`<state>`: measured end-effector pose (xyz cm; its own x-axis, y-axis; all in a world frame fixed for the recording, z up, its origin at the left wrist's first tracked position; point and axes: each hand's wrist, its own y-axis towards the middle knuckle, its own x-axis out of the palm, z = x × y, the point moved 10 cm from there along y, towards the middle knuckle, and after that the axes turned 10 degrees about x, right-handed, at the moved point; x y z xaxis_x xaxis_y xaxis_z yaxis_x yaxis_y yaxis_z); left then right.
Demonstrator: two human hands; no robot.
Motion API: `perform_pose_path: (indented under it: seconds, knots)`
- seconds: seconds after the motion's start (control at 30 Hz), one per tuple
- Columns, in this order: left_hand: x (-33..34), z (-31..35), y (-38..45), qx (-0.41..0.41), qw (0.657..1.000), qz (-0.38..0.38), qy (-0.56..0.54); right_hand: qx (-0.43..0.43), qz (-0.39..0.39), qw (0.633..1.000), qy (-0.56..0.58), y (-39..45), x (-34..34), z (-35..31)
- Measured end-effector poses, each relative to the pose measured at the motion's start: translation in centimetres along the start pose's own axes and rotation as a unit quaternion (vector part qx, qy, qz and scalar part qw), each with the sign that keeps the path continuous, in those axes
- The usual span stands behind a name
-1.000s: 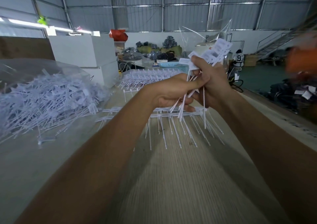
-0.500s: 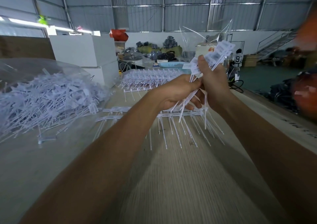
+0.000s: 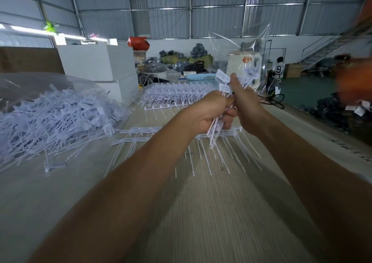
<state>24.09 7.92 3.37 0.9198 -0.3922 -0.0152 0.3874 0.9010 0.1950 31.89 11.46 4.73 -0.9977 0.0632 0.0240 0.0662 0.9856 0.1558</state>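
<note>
Bundle of tag ties (image 3: 213, 129) is up off the table (image 3: 201, 212), caught between both my hands in the middle of the view. Its flat printed tags fan out above my fists and its thin white tails hang below them.

Far left, a heap of loose ties (image 3: 50, 119) spills from the mouth of a clear bag (image 3: 40, 81) onto the wood, with stacked white boxes (image 3: 96, 61) behind it. A single tie (image 3: 54, 165) lies by itself just in front of the heap.

Toward the middle, strips of ties (image 3: 136, 130) lie side by side on the table, heads in a row and tails pointing toward me, running on under my hands. Past them a far pile (image 3: 175, 93) of the same ties lies near the table's far end, with a blue basket (image 3: 201, 76) beyond.

My left hand (image 3: 207, 114) has its fingers curled round the stems of the bundle. My right hand (image 3: 248, 106) touches it, fingers wrapped round the same stems and thumb standing up against the tags.

Behind my right hand rises a clear plastic sleeve (image 3: 241, 47); I cannot tell what holds it up. Further right, well away on the green floor, is a person (image 3: 278, 69) in a white numbered shirt. The right edge is an orange blur I cannot make out.
</note>
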Motion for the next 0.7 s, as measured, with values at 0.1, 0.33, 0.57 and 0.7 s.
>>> perform_pose_path:
  seconds: [0.1,0.33,0.57,0.7]
  knots:
    - [-1.1,0.5,0.2,0.022,0.999,0.013,0.035,0.017,-0.097,0.995,0.012,-0.2,1.7,0.0]
    - [-10.3,0.2,-3.0,0.013,0.984,0.116,0.131,0.048,-0.236,0.966,-0.099,-0.9,5.2,3.1]
    - [-26.0,-0.3,-15.0,-0.005,0.929,0.363,0.066,-0.009,-0.117,0.974,-0.192,-0.2,3.3,4.3]
    - [-32.3,-0.6,-21.8,-0.021,0.891,0.454,0.028,-0.099,-0.031,0.952,-0.289,0.6,2.5,4.3]
